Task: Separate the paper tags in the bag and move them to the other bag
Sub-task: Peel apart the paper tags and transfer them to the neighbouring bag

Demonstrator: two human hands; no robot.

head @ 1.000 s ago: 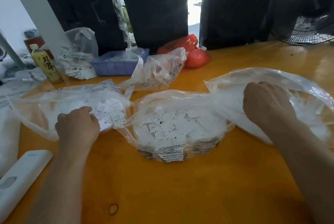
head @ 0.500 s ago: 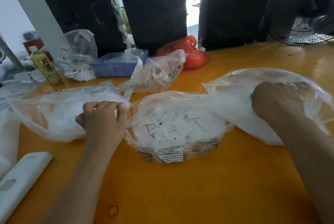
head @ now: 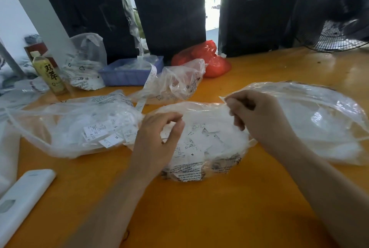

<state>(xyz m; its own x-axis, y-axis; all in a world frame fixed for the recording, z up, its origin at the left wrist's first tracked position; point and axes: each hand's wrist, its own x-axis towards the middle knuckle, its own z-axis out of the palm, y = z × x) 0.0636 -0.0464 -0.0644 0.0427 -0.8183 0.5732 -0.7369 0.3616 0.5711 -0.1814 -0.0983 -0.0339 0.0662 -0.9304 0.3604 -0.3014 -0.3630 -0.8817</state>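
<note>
Three clear plastic bags of white paper tags lie on the orange table: a left bag (head: pixel 75 127), a middle bag (head: pixel 217 147) with printed text low on its front, and a right bag (head: pixel 319 123). My left hand (head: pixel 159 137) hovers over the left side of the middle bag, fingers curled and apart, nothing seen in them. Above the middle bag's top edge, my right hand (head: pixel 259 117) pinches a small white paper tag (head: pixel 223 98) at its fingertips.
Behind the bags lie a smaller clear bag (head: pixel 175 85), a blue tray (head: pixel 127 75), a red bag (head: pixel 207 59) and a tea bottle (head: pixel 49 73). A white handset (head: pixel 22 197) lies at the near left. A black fan (head: pixel 335 17) stands at the back right.
My left hand left the left bag and moved right to the middle bag. My right hand came out of the right bag and moved left, now pinching a tag.
</note>
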